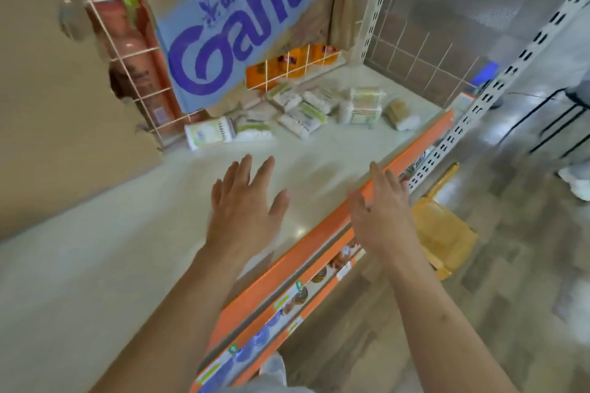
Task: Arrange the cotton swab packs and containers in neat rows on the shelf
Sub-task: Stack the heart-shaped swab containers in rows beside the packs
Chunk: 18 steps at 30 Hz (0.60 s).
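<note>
**Shelf** (95, 265): pale, glossy board running from 7 o'clock to 1 o'clock across the view. An orange strip (319, 242) lines its front edge.

**Packs** (301, 120): small white-and-green swab packs in a loose heap at the back of the shelf, at 12 o'clock from both hands and well apart from them. They lie flat at mixed angles, several touching or overlapping, in no rows. A taller bundle (364, 105) sits at the heap's 2 o'clock; its contents are blurred.

**Container** (209, 132): white tub with green print, lying on its side at the heap's 9 o'clock, just beside the nearest pack.

**Left hand** (245, 210): palm down over bare shelf, fingers straight and spread, holding nothing. Whether it touches the board cannot be told.

**Right hand** (383, 217): at the left hand's 3 o'clock, over the strip. Its fingers are straight and close together with the thumb apart, holding nothing.

**Grid** (289, 68): pale wire panel behind the heap, with orange packets (271, 68) behind it.

**Blue pack** (230, 41): large, with purple lettering, at 11 o'clock above the heap.

**Carton** (48, 105): brown, torn, at 9 o'clock on the shelf.

**Basket** (443, 233): yellow, on the floor at the right hand's 3 o'clock.
</note>
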Motion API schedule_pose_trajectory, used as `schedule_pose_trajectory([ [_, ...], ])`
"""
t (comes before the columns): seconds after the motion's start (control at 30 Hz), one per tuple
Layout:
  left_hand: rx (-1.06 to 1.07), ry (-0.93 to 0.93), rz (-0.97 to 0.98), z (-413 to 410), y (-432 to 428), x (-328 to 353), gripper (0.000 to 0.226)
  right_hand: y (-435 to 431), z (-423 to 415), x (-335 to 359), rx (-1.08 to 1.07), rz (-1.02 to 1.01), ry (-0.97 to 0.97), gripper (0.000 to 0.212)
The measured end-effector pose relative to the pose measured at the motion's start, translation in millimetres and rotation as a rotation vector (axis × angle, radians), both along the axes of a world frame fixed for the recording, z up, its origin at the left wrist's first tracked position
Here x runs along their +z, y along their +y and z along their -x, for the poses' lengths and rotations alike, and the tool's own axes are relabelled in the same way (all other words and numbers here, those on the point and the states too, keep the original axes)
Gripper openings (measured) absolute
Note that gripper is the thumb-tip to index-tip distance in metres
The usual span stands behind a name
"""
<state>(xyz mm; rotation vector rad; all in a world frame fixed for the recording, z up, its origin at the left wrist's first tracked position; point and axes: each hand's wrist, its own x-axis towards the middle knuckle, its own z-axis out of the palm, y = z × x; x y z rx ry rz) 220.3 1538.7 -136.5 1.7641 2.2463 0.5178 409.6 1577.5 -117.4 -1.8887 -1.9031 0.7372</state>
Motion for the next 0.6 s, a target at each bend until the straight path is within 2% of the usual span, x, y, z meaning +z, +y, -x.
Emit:
schedule_pose_trajectory([
  [0.2,0.071,-0.032,0.007,-8,47,-2,0.063,66,-3,-9,0.024,0.015,0.084,0.062],
  [0.37,0.088,-0.025,-0.005,-39,93,1,0.061,130,-17,-18,-0.034,-0.138,0.12,0.064],
  [0.6,-0.02,-0.009,-0.164,-97,202,21,0.054,223,-57,-20,-0.013,-0.237,0.073,0.063],
])
